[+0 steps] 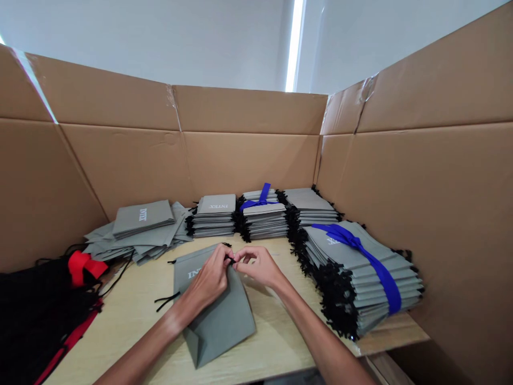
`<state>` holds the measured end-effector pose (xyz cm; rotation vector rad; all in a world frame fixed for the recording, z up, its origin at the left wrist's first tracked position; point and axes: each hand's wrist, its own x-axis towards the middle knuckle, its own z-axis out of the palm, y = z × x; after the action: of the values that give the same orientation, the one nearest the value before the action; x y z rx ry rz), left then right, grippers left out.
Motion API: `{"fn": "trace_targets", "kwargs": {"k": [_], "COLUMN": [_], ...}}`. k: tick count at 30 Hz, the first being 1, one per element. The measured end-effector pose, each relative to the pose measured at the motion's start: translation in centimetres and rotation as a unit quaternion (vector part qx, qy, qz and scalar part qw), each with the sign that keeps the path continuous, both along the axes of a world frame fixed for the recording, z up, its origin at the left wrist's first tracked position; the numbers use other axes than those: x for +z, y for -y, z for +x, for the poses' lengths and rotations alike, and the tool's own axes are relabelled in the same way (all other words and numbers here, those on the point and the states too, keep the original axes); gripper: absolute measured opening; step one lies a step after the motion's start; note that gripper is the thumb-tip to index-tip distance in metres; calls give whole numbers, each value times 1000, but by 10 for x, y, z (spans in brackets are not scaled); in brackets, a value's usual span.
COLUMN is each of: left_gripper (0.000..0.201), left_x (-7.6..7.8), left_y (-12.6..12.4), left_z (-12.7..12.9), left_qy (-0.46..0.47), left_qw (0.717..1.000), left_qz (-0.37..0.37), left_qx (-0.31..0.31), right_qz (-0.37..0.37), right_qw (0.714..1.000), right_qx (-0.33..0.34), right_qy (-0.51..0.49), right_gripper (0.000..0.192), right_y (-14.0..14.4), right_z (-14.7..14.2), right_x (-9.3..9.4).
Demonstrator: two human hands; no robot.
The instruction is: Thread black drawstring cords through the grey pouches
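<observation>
A grey drawstring pouch [224,321] with white lettering lies on the table in front of me. My left hand [216,270] rests over its upper right corner, fingers pinched on the black cord [229,260]. From the right, my right hand [258,264] meets it there, thumb and forefinger closed on the same short bit of cord. The fingertips hide the exact shape of the cord. Another black cord end [166,300] sticks out on the table left of the pouch.
Stacked grey pouches [214,214] line the back, beside loose ones [144,219] at left. A bundle tied with blue ribbon [360,272] sits at right. Black cords [36,310] with a red band [85,267] lie at left. Cardboard walls [248,155] surround the table [280,342].
</observation>
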<state>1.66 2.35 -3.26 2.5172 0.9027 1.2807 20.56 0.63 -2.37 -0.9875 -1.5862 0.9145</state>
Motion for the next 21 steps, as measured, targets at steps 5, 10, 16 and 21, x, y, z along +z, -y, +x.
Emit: {"fn": "trace_targets", "kwargs": {"k": [5,10,16,21], "left_gripper": [18,19,19,16], "left_x": [-4,-5,1,0], "left_y": [-5,-7,-1,0], "left_z": [0,0,2,3], "left_qy": [-8,12,29,27], "left_qw": [993,985,985,992], "left_qz": [-115,-171,-157,-109], "left_qx": [3,32,57,62], "right_qz": [-10,59,78,50], "right_qw": [998,989,987,989], "right_qx": [-50,-99,-84,-89], "right_qy": [37,90,112,104], "right_gripper": [13,10,13,10], "right_y": [-1,3,5,4], "right_z": [8,5,3,2], "right_x": [1,2,1,0]}}
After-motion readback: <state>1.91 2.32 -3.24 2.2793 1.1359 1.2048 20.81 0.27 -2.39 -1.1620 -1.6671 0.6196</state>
